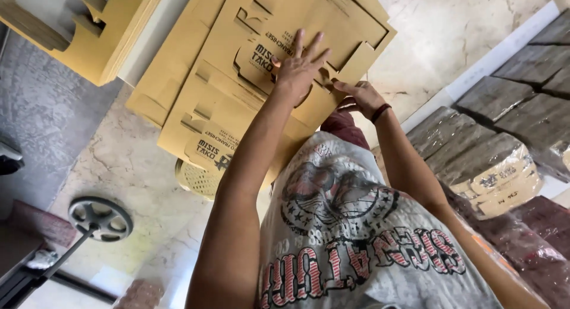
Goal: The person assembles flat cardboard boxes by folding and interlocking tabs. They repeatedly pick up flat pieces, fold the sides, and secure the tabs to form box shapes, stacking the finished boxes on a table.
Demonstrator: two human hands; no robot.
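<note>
A die-cut brown cardboard box blank point(309, 15) with dark printing lies on top of more flat blanks point(196, 116), in front of my chest. My left hand point(300, 62) rests flat on the top blank with its fingers spread and holds nothing. My right hand point(359, 96), with a dark band at the wrist, grips the blank's near edge at a notched flap, just right of my left hand. My grey printed shirt point(356, 226) fills the lower middle of the view.
Another stack of cardboard blanks point(89, 30) sits at the top left. Plastic-wrapped bundles point(493, 160) of flat boxes line the right side. A pale woven basket point(199, 178) shows under the blanks. A grey wheel on a rod point(100, 217) lies on the marble floor point(130, 160).
</note>
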